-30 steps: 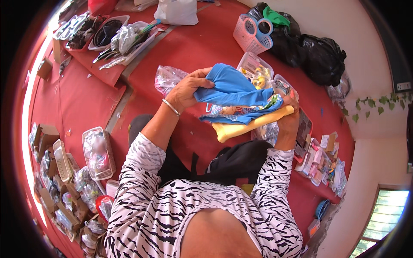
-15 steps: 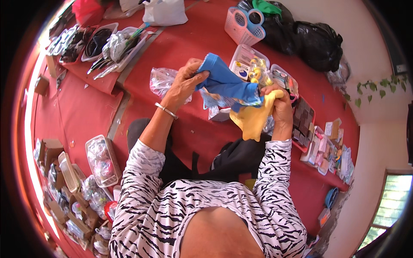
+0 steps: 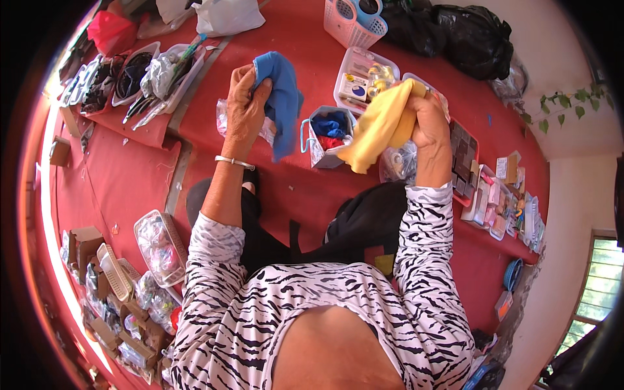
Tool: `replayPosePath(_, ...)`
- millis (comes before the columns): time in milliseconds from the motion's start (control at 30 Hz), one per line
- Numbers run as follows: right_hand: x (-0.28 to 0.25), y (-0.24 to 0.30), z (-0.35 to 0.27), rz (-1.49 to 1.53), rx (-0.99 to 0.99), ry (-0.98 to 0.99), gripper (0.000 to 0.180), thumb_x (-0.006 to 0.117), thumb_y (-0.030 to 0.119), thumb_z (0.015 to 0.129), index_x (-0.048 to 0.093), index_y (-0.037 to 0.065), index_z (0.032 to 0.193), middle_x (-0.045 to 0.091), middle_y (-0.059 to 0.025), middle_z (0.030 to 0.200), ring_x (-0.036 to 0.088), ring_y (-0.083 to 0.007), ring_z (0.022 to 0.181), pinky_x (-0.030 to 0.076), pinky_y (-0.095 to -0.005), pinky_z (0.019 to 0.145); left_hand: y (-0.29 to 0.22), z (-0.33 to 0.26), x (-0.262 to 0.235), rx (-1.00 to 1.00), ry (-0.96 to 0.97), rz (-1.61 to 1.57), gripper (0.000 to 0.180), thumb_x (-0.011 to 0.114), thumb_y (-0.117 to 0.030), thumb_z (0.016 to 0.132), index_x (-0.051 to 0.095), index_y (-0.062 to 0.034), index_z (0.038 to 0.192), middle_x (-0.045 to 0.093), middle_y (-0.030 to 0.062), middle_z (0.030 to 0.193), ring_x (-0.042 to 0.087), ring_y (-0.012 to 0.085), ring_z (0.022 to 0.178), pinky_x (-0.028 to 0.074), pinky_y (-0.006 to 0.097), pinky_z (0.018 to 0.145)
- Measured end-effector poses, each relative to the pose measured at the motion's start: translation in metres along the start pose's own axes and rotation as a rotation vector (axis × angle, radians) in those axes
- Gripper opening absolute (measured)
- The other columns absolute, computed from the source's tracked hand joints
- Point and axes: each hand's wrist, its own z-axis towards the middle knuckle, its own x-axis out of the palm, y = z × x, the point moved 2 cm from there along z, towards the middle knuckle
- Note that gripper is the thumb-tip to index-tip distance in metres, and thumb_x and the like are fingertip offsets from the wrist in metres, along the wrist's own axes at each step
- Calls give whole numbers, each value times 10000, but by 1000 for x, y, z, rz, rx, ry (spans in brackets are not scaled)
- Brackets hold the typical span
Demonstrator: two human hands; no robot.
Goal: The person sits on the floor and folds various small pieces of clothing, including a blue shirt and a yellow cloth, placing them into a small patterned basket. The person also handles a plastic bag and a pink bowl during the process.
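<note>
A blue cloth (image 3: 281, 97) dangles from my left hand (image 3: 247, 104), its fingers closed on the upper edge. In my right hand (image 3: 430, 122) a yellow cloth (image 3: 380, 133) is gripped by its upper part, with the lower end hanging down and to the left. Between the two cloths stands a small box (image 3: 324, 156) with a light blue handle (image 3: 303, 136). Blue cloth and red cloth (image 3: 330, 141) lie inside it. The yellow cloth covers part of the white bin behind it.
A white bin (image 3: 338, 88) with packets sits beyond the box. A pink basket (image 3: 344, 29) and black bags (image 3: 471, 42) stand at the far right. Trays and cartons line the right side. Wicker baskets (image 3: 151, 260) and small cartons crowd the lower left, on red flooring (image 3: 110, 169).
The blue and yellow cloths, close together before, are now apart. My left hand has moved left and up with the blue cloth. The small box is now uncovered.
</note>
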Motion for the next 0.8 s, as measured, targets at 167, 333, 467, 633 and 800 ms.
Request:
replayPosePath(167, -42, -69, 61, -133, 114, -166, 246, 545, -52, 746, 582, -30, 989, 630, -135, 907, 640, -251, 796, 545, -375, 691, 8, -2, 1, -224, 34, -137, 274, 543, -106, 893, 554, -14, 1151, 567, 26, 1004, 523, 92, 908, 437, 231, 802)
replayPosePath(333, -113, -159, 84, -361, 361, -169, 268, 635, -36, 701, 594, -58, 966, 637, -142, 864, 641, -244, 715, 531, -345, 638, 1, -1, 2, -222, 63, -160, 317, 542, -112, 891, 523, -9, 1190, 586, 40, 999, 526, 82, 909, 445, 232, 791)
replayPosePath(467, -120, -162, 82, -315, 340, -164, 280, 625, -33, 721, 600, -55, 1000, 642, -133, 888, 640, -230, 745, 525, -338, 656, 3, -1, -1, -118, 55, -78, 355, 539, -101, 887, 486, -7, 1225, 581, 40, 1011, 532, 83, 895, 454, 228, 771)
replayPosePath(633, -114, -143, 83, -501, 198, 29, 388, 638, 43, 779, 539, -59, 1140, 636, -130, 969, 626, -216, 866, 505, -321, 757, 0, -1, 2, -268, 38, -393, 397, 547, -85, 883, 442, -20, 1260, 579, 45, 999, 549, 94, 878, 474, 240, 768)
replayPosePath(800, -90, -115, 86, -1408, -132, -189, 513, 671, 270, 787, 533, -40, 1172, 645, -118, 962, 607, -182, 892, 475, -291, 791, 3, 0, 7, -456, 85, -582, 365, 535, -83, 892, 445, -40, 1243, 576, 24, 978, 571, 76, 811, 498, 224, 701)
